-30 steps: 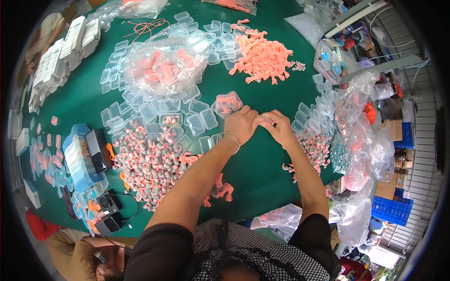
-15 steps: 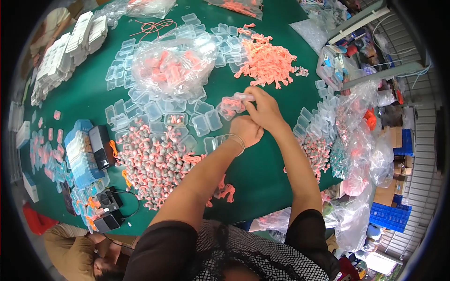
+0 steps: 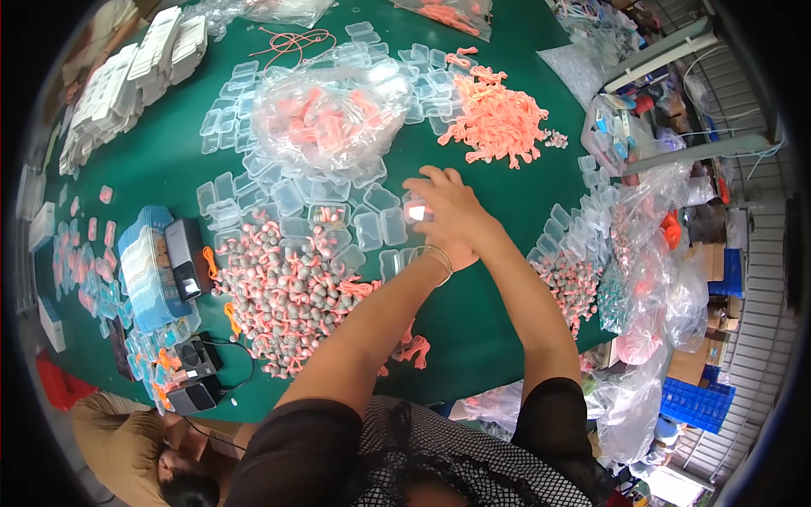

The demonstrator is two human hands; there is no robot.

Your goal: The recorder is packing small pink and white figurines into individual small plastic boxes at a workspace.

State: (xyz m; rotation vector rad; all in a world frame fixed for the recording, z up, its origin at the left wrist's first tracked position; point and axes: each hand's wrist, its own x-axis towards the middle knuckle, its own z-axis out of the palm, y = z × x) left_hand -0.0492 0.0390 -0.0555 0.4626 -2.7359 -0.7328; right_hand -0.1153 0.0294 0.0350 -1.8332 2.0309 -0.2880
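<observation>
A small clear plastic box [image 3: 416, 211] with pink contents lies in the gap between the fingers and thumb of my right hand [image 3: 452, 205]. Those fingers are spread, and the box catches a bright glare. My left hand [image 3: 459, 252], below a bracelet on the wrist, is mostly hidden beneath the right; its fingers do not show. To the left lie open empty clear boxes [image 3: 368, 230] and a heap of grey-and-pink bead-like pieces [image 3: 283, 304]. Beyond the hands is a pile of coral cord bundles [image 3: 498, 118].
A clear bag [image 3: 329, 127] of pink pieces lies among empty boxes. White trays [image 3: 127, 80] are stacked far left, near a blue case [image 3: 148, 270] and black devices [image 3: 198, 359]. Bags [image 3: 642, 279] crowd the right edge. Another person [image 3: 127, 448] is at lower left.
My right hand has let its fingers spread and come down over my left hand. The pink-filled box, held raised before, is now mostly covered. The whole view has shifted slightly.
</observation>
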